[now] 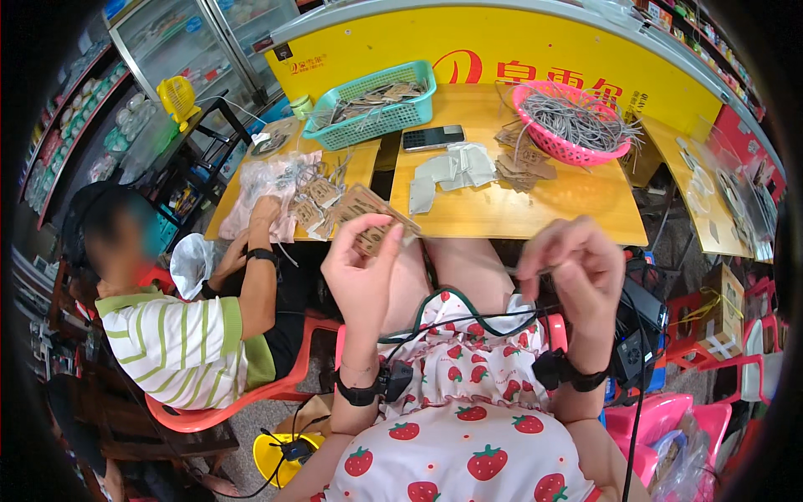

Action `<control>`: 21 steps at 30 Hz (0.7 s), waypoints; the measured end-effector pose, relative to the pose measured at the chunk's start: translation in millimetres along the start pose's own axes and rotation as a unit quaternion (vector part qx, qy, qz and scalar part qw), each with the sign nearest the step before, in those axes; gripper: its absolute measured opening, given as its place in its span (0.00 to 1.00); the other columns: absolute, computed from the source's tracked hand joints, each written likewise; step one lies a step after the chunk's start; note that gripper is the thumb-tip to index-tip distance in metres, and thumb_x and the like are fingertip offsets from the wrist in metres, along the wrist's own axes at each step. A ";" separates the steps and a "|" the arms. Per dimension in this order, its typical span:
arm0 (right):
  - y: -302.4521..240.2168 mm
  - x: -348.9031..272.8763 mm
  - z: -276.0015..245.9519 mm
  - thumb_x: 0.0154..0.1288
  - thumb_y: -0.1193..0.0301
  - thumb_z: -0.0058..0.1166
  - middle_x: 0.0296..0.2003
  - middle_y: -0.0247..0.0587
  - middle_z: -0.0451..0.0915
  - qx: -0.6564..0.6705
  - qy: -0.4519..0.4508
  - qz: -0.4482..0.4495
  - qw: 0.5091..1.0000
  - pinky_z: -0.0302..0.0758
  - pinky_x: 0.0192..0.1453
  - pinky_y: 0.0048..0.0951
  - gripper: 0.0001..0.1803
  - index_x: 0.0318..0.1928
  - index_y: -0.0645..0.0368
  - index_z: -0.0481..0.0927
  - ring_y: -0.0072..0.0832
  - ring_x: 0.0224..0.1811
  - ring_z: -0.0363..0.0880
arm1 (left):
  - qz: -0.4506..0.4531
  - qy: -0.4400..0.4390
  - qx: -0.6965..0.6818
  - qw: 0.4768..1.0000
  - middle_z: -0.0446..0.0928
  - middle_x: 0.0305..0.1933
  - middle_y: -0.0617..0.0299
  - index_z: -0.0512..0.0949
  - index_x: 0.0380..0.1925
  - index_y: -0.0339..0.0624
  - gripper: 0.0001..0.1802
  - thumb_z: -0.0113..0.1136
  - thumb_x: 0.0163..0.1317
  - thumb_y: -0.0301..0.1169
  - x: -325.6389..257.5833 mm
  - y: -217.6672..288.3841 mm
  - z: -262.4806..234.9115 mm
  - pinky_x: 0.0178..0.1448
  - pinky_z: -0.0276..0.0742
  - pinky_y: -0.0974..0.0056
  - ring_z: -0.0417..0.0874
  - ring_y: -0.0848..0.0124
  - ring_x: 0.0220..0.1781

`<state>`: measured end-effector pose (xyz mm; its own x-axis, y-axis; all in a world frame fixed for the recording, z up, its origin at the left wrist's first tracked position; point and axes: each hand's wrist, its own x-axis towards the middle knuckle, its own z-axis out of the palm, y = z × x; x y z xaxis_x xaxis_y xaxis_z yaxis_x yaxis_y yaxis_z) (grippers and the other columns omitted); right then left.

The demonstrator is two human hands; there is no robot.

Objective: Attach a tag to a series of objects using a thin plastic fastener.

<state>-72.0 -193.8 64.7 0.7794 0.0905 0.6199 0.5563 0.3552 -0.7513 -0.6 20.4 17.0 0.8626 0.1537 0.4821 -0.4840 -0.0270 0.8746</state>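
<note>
A stack of brown cardboard tags is pinched in the left hand, thumb and fingers closed on its lower edge, and is held up above the lap, just off the near edge of the wooden table. The right hand is raised beside it, fingers curled shut on a thin string that can barely be made out. On the table, folded pale pieces lie near the middle, with a dark phone behind them. A pink basket of grey strings is set at the far right corner, loose brown tags beside it. A teal basket of tags is set at the far left. At the adjoining table, a co-worker's hand rests on more tags.
</note>
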 end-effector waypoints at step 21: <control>-36.4 -14.3 -66.3 0.63 0.67 0.55 0.23 0.34 0.70 0.086 -0.027 -0.105 0.990 0.60 0.29 0.21 0.12 0.33 0.55 0.65 0.19 0.14 0.63 | -0.002 0.015 0.059 0.998 0.77 0.32 0.71 0.79 0.38 0.36 0.09 0.66 0.57 0.23 4.6 -12.1 -2.0 0.23 0.57 0.79 0.65 0.90 0.23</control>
<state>-84.3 -269.7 68.3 0.6329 0.0465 0.7729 0.6430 0.5245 -0.5581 8.9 23.4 8.6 0.8590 0.1838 0.4778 -0.4576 -0.1426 0.8776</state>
